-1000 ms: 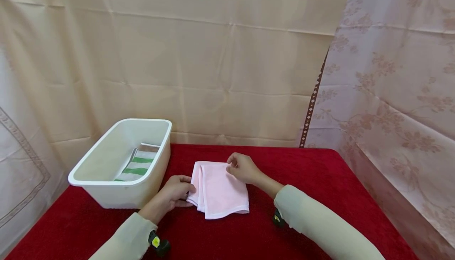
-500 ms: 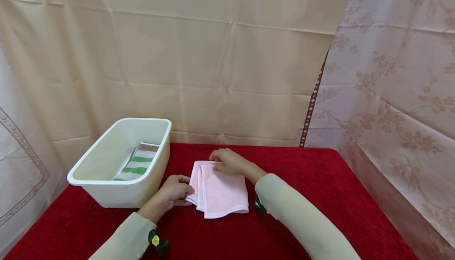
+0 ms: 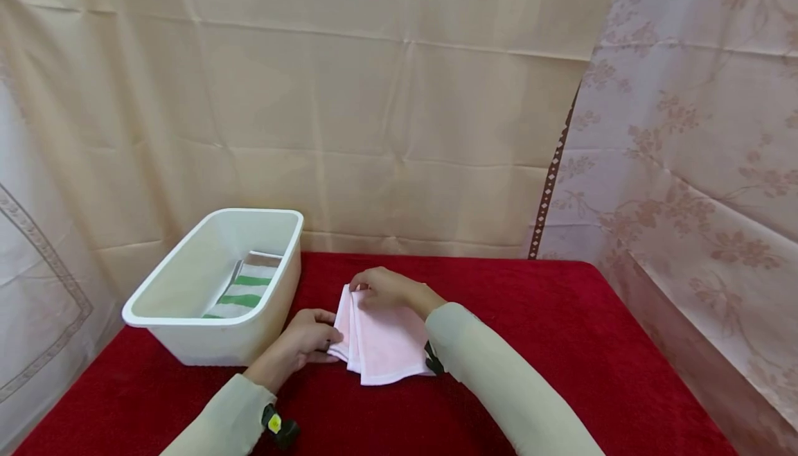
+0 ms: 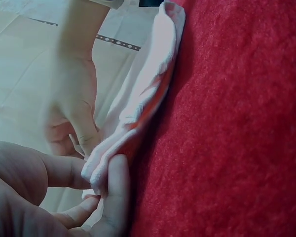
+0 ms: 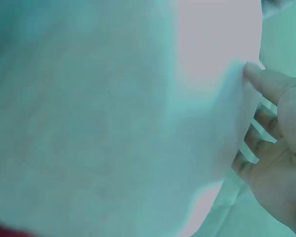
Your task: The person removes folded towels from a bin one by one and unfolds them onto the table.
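No text or number can be read; the yellow patch (image 3: 274, 423) by the left cuff (image 3: 254, 392) is too small.

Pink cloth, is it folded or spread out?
Folded: the pink cloth shows overlapping layers along its left side in the head view, and the left hand pinches its layered edge.

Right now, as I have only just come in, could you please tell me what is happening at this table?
A person is handling a folded pink cloth on the red table cover with both hands. The left hand pinches its left edge, while the right hand grips its far edge, near the far left corner. To the left of the cloth stands a white basin, with a green-striped cloth lying inside it. The pink one is outside the basin.
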A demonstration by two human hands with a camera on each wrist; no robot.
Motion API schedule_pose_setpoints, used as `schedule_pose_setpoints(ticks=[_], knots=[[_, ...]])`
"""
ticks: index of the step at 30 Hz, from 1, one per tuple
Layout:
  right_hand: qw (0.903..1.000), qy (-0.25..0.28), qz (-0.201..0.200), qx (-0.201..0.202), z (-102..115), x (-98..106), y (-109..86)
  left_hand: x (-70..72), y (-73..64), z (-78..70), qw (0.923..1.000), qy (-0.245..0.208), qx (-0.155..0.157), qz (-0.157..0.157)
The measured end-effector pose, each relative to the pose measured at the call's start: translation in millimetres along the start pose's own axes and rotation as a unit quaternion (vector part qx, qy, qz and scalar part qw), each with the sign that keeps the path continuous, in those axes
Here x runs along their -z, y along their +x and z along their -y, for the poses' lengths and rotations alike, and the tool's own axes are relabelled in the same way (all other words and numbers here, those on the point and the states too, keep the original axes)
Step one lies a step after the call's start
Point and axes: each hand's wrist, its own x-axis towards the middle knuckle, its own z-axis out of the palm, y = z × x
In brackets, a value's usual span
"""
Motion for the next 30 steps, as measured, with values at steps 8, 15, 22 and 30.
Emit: schedule_pose_setpoints(ticks=[8, 15, 22, 30], knots=[[0.9997, -0.021, -0.014, 0.001, 5, 6, 0.5, -2.2, 2.2, 1.5, 1.0000, -0.004, -0.006, 0.000], [0.9999, 0.000, -0.016, -0.005, 1, 18, -10.0, -1.0, 0.8, 0.5, 1.0000, -0.003, -0.002, 0.002], [0.9992, 0.006, -0.038, 0.012, -5, 29, -26.1, 0.2, 0.2, 1.4, 1.0000, -0.001, 0.003, 0.004], [0.9968, -0.013, -0.073, 0.029, -14, 42, -48.8, 1.1, 1.9, 1.5, 1.0000, 0.002, 0.006, 0.006]])
